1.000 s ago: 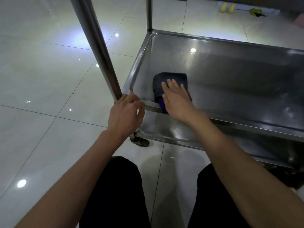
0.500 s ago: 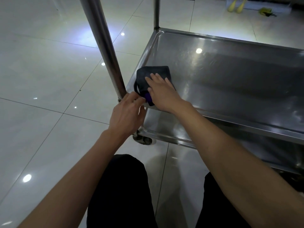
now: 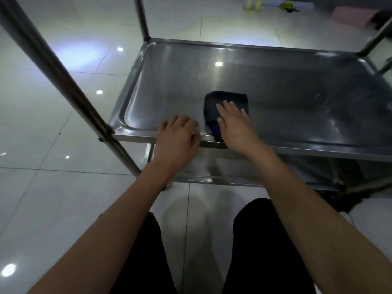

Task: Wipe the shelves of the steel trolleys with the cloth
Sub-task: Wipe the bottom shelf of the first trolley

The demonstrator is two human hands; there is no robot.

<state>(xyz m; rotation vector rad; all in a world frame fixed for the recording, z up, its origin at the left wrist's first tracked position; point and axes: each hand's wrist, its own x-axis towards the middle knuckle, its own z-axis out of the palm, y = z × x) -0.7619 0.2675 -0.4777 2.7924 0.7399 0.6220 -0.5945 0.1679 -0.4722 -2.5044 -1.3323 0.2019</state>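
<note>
- The shelf under my hands is brushed steel, smooth and glossy, mirroring the ceiling lights.
- The cloth beneath my right hand is dark, soft, matt fabric with a purple patch.
- The trolley posts are polished metal tube.
- The floor is pale, glossy tile.

The flat right hand is covering the near half of the folded dark cloth with a purple corner. The right edge is cutting off the shiny steel trolley shelf. Small yellow objects far off are staying too tiny to identify.
</note>
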